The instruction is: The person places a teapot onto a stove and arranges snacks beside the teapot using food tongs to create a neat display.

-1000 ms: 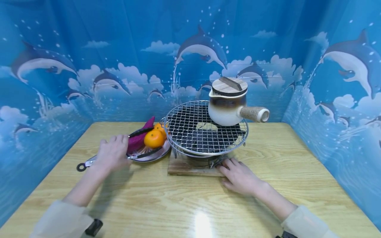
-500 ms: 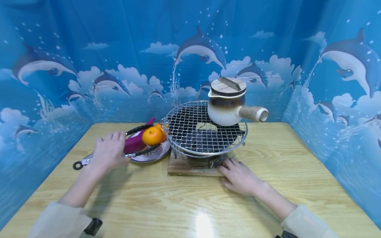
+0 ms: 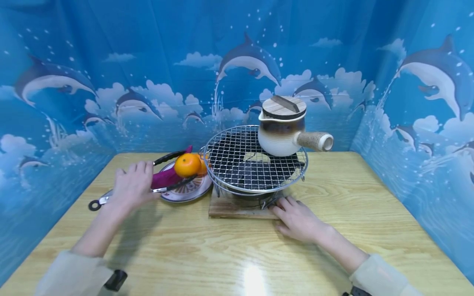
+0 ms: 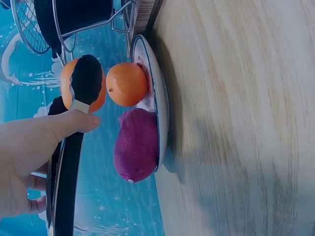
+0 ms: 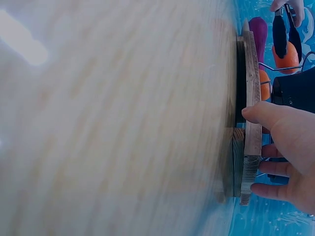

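My left hand (image 3: 133, 185) grips metal tongs (image 3: 160, 190) with black tips. Pinched between those tips, an orange (image 3: 187, 165) hangs above the patterned plate (image 3: 185, 199), apart from it. Another orange (image 4: 127, 84) and a purple sweet potato (image 4: 136, 146) lie on the plate, as the left wrist view shows. My right hand (image 3: 301, 220) holds the front right corner of the wooden board (image 3: 233, 211) under the grill stove. In the right wrist view its thumb (image 5: 261, 113) presses the board's edge, with the other fingers curled at the corner.
A round wire grill rack (image 3: 229, 160) tops the stove and overhangs the plate's right side. On its back right stands a white-and-brown pot (image 3: 281, 137) with a wooden lid, its wrapped side handle (image 3: 312, 140) pointing right. A dolphin-print curtain (image 3: 163, 61) surrounds the table (image 3: 207, 255).
The left hand has drawn the tongs slightly left and up, lifting the gripped orange off the plate and baring more of the plate's pattern. The right hand has stayed at the board.
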The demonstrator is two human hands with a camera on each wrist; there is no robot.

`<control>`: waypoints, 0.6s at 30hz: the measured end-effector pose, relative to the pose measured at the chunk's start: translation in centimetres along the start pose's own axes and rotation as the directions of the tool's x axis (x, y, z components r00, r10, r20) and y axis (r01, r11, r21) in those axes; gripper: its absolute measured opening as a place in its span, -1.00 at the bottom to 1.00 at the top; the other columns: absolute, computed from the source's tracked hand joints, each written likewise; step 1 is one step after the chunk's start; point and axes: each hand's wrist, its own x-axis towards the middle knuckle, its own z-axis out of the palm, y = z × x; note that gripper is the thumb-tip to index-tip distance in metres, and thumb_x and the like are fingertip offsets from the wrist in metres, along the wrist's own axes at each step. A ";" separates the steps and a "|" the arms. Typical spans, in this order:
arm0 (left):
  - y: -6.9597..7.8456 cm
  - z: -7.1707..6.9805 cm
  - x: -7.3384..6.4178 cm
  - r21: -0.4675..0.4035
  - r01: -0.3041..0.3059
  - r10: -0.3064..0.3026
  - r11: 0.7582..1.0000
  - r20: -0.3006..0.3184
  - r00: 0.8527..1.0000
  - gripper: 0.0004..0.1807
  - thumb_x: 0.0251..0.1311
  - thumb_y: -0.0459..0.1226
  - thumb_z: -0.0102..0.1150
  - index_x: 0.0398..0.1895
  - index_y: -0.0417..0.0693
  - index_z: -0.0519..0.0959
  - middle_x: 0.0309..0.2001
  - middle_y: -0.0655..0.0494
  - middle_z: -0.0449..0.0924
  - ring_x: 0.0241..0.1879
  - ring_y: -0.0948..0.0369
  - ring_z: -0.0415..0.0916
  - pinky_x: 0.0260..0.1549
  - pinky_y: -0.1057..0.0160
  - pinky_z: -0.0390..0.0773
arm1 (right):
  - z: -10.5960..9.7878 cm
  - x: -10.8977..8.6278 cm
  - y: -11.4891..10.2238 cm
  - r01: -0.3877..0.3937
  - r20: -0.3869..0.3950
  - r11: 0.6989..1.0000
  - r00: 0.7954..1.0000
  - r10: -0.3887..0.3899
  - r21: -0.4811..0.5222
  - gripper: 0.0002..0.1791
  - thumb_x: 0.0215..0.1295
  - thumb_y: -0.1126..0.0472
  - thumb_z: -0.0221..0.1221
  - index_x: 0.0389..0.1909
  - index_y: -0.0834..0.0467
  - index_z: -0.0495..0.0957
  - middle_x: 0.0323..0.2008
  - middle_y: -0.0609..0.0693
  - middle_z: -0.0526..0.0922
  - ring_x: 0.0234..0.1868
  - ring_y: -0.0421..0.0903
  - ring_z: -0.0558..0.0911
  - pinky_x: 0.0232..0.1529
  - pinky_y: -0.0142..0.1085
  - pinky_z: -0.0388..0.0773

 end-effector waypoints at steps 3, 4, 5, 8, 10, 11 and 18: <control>-0.1 -0.1 0.0 -0.009 0.011 -0.011 1.000 0.001 1.000 0.04 -0.28 0.04 0.43 0.16 -0.49 0.19 -0.01 -0.41 0.33 -0.05 -0.25 0.29 -0.19 -0.30 0.31 | -0.1 0.0 0.0 -0.003 0.014 1.000 1.000 0.003 0.001 -0.56 0.11 0.02 0.21 0.00 0.12 0.50 -0.14 0.03 0.46 -0.14 0.01 0.44 -0.26 -0.18 0.52; -0.2 -0.2 0.0 -0.015 0.015 -0.015 1.000 0.004 1.000 0.04 -0.27 0.03 0.42 0.16 -0.49 0.18 0.00 -0.42 0.32 -0.04 -0.26 0.29 -0.18 -0.30 0.30 | -0.1 0.0 0.0 -0.004 0.019 1.000 1.000 0.004 0.003 -0.56 0.12 0.01 0.21 0.00 0.12 0.49 -0.14 0.04 0.46 -0.13 0.01 0.44 -0.25 -0.17 0.52; -0.2 -0.3 0.0 -0.017 0.019 -0.019 1.000 0.006 1.000 0.04 -0.26 0.03 0.42 0.17 -0.49 0.18 0.01 -0.42 0.32 -0.03 -0.26 0.28 -0.17 -0.31 0.30 | -0.1 0.0 0.0 -0.005 0.023 1.000 1.000 0.005 0.002 -0.56 0.12 0.01 0.21 0.00 0.12 0.49 -0.13 0.04 0.46 -0.12 0.01 0.44 -0.25 -0.17 0.53; -0.3 -0.5 0.0 -0.026 0.035 -0.034 0.999 0.019 0.999 0.07 -0.26 0.04 0.43 0.20 -0.50 0.15 0.05 -0.44 0.28 0.01 -0.28 0.25 -0.13 -0.33 0.26 | -0.1 -0.1 0.0 -0.005 0.028 1.000 1.000 0.005 0.000 -0.55 0.12 0.00 0.21 0.01 0.12 0.49 -0.13 0.03 0.46 -0.12 0.01 0.45 -0.24 -0.17 0.53; -0.5 -0.6 0.0 -0.027 0.041 -0.041 0.999 0.024 0.999 0.09 -0.27 0.05 0.44 0.20 -0.50 0.15 0.07 -0.45 0.27 0.03 -0.29 0.23 -0.11 -0.33 0.25 | -0.1 -0.1 0.0 -0.004 0.026 1.000 1.000 0.004 -0.001 -0.55 0.12 0.00 0.21 0.00 0.11 0.49 -0.14 0.03 0.46 -0.12 0.01 0.45 -0.23 -0.16 0.53; -0.5 -0.7 0.0 -0.025 0.045 -0.044 0.999 0.026 0.999 0.10 -0.27 0.06 0.44 0.20 -0.50 0.15 0.07 -0.46 0.26 0.03 -0.29 0.23 -0.11 -0.34 0.25 | -0.1 -0.1 0.0 -0.004 0.024 1.000 1.000 0.004 -0.002 -0.55 0.11 0.00 0.21 0.00 0.11 0.49 -0.14 0.03 0.46 -0.12 0.01 0.45 -0.23 -0.16 0.53; -1.0 -0.9 0.0 -0.019 0.062 -0.062 0.998 0.011 0.998 0.10 -0.26 0.06 0.43 0.20 -0.53 0.14 0.07 -0.49 0.26 0.05 -0.31 0.21 -0.09 -0.37 0.21 | 0.0 0.0 0.1 0.004 0.015 1.000 1.000 -0.004 -0.003 -0.54 0.10 0.01 0.23 0.01 0.11 0.49 -0.17 0.01 0.45 -0.15 0.00 0.44 -0.24 -0.17 0.52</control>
